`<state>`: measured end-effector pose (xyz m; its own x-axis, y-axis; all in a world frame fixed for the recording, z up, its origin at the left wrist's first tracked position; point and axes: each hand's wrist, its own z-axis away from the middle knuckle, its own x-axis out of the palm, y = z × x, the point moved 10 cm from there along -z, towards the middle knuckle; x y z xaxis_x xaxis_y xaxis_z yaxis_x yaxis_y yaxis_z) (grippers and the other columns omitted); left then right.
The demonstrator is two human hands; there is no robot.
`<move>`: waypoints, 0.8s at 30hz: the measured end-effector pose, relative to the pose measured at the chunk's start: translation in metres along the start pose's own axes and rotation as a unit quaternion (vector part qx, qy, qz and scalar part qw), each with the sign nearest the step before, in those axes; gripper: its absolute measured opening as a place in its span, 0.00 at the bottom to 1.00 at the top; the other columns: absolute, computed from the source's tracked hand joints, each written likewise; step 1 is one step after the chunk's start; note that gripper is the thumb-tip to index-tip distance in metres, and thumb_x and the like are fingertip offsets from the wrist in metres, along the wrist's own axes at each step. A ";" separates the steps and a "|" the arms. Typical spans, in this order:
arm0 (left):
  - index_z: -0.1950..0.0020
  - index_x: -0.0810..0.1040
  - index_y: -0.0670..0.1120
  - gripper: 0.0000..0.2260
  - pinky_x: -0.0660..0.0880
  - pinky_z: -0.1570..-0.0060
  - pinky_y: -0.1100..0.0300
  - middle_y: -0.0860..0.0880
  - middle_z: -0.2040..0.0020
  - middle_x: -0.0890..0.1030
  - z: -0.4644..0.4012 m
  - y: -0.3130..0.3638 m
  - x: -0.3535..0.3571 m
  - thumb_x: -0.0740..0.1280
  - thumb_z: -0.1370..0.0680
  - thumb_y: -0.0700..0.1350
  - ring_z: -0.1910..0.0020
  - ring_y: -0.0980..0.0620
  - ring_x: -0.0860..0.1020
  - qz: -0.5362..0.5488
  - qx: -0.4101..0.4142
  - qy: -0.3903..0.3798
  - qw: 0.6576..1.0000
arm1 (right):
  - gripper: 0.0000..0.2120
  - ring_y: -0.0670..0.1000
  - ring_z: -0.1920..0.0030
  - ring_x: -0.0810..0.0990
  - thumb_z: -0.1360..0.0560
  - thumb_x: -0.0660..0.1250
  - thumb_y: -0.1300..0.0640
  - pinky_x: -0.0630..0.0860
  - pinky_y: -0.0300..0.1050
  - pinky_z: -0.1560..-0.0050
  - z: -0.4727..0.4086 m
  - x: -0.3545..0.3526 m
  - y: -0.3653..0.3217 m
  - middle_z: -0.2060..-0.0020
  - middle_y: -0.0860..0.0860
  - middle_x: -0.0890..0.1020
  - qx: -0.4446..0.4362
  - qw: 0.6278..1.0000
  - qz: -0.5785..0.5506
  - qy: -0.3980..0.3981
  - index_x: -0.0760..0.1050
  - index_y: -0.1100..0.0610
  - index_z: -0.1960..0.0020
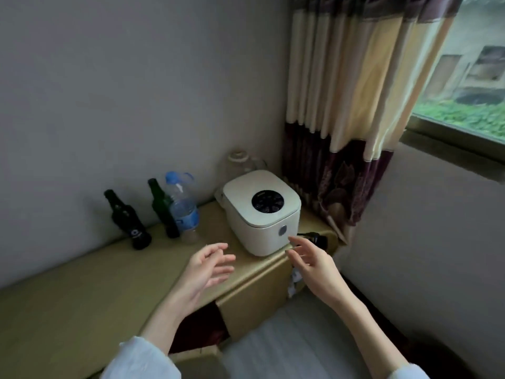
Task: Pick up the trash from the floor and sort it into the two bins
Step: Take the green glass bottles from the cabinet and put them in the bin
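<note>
Yellow cabinet top, rice cooker, three bottles

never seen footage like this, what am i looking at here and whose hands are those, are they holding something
There is no machine here: one wide-angle camera sits on a person's head, looking forward and down, so the hands are that person's own. The left hand and right hand both hover with relaxed fingers, holding nothing. Below them is a yellowish cabinet top. On it stand a white cooker, two dark glass bottles and a clear plastic bottle with a blue cap. Another dark bottle lies on its side beside the cooker. A curtain hangs by the window. No bins or floor trash are visible.
</note>
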<state>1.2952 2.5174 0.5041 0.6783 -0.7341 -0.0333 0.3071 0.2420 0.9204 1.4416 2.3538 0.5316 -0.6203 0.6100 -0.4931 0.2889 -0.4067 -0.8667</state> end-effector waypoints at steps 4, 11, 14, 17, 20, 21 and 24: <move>0.43 0.74 0.45 0.08 0.77 0.49 0.54 0.44 0.49 0.81 0.013 0.001 -0.080 0.58 0.19 0.41 0.50 0.43 0.80 0.035 0.014 0.065 0.997 | 0.17 0.45 0.49 0.79 0.22 0.62 0.53 0.74 0.37 0.49 -0.011 0.057 -0.052 0.48 0.50 0.81 -0.050 0.997 0.034 -0.055 0.71 0.53 0.34; 0.41 0.74 0.45 0.09 0.77 0.51 0.57 0.45 0.48 0.81 -0.009 -0.005 -0.199 0.60 0.20 0.40 0.53 0.47 0.81 0.070 0.018 0.137 0.988 | 0.18 0.49 0.44 0.79 0.22 0.62 0.52 0.74 0.42 0.42 -0.056 0.164 -0.127 0.45 0.50 0.81 -0.108 0.981 0.092 -0.134 0.70 0.52 0.33; 0.41 0.74 0.45 0.09 0.78 0.60 0.65 0.44 0.48 0.81 -0.044 0.004 -0.251 0.62 0.21 0.39 0.56 0.49 0.80 0.071 0.027 0.159 0.984 | 0.16 0.49 0.44 0.79 0.22 0.62 0.54 0.74 0.42 0.44 -0.093 0.209 -0.157 0.46 0.50 0.81 -0.121 0.977 0.107 -0.137 0.71 0.53 0.34; 0.39 0.73 0.44 0.12 0.75 0.59 0.63 0.43 0.47 0.79 -0.091 0.017 -0.309 0.64 0.23 0.36 0.55 0.50 0.78 0.051 0.039 0.193 0.979 | 0.17 0.52 0.43 0.79 0.22 0.63 0.56 0.73 0.43 0.44 -0.141 0.255 -0.193 0.44 0.53 0.80 -0.135 0.976 0.116 -0.128 0.71 0.55 0.34; 0.35 0.70 0.42 0.16 0.75 0.48 0.55 0.42 0.42 0.77 -0.141 0.029 -0.359 0.62 0.23 0.34 0.48 0.48 0.76 -0.011 0.054 0.222 0.974 | 0.20 0.54 0.40 0.76 0.22 0.62 0.57 0.70 0.42 0.42 -0.189 0.301 -0.222 0.38 0.55 0.76 -0.139 0.973 0.139 -0.122 0.67 0.57 0.31; 0.34 0.69 0.42 0.18 0.73 0.42 0.53 0.42 0.39 0.76 -0.156 0.034 -0.372 0.63 0.23 0.34 0.44 0.47 0.76 -0.045 0.062 0.234 0.969 | 0.21 0.54 0.37 0.74 0.22 0.62 0.57 0.69 0.42 0.41 -0.203 0.313 -0.228 0.36 0.55 0.74 -0.141 0.973 0.143 -0.113 0.65 0.57 0.30; 0.28 0.62 0.42 0.27 0.64 0.32 0.52 0.42 0.30 0.68 -0.200 0.043 -0.394 0.67 0.25 0.36 0.33 0.46 0.69 -0.129 0.071 0.238 0.960 | 0.25 0.55 0.31 0.66 0.21 0.60 0.56 0.63 0.43 0.35 -0.245 0.342 -0.237 0.31 0.55 0.66 -0.116 0.977 0.158 -0.079 0.58 0.57 0.27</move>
<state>1.1742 2.9439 0.4792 0.8303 -0.3766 -0.4108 0.4353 -0.0220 0.9000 1.3396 2.8253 0.5503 -0.5736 0.3587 -0.7364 0.6298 -0.3817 -0.6765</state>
